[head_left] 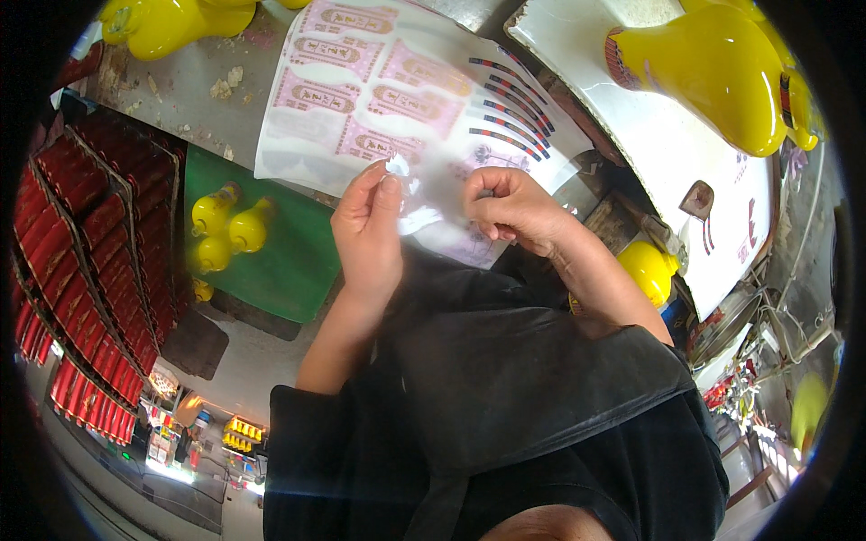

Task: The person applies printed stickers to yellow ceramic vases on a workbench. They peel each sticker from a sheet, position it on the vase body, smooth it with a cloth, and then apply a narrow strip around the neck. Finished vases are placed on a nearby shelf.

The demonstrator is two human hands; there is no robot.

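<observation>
Worn grey worktop (180, 99) spans the upper left of the frame, flecked with pale crumbs, and beyond it the room curves away with lit shelves (242, 435) at the lower left. Across the upper middle you have a large printed sheet (361, 77) lying on the worktop, with rows of pink and gold labels and, toward its right, a fan of dark curved strips (505, 141). Your left hand (368, 230) is just over the sheet's near edge, near the middle of the frame, thumb and forefinger pinched on a crumpled white scrap (397, 165). Your right hand (519, 212) is to the right of it, apart from the scrap, with its fingers curled in and nearly closed; you cannot tell whether anything sits between the fingertips. At the upper right, a big glossy yellow vase (717, 77) lies on its side on a white board (658, 144). More yellow shows at the upper left, where another vase (185, 27) lies at the frame's edge. Left of your left forearm, small yellow vases (214, 255) cluster over a green board (293, 284), and dark red slats (99, 234) fill the far left.
</observation>
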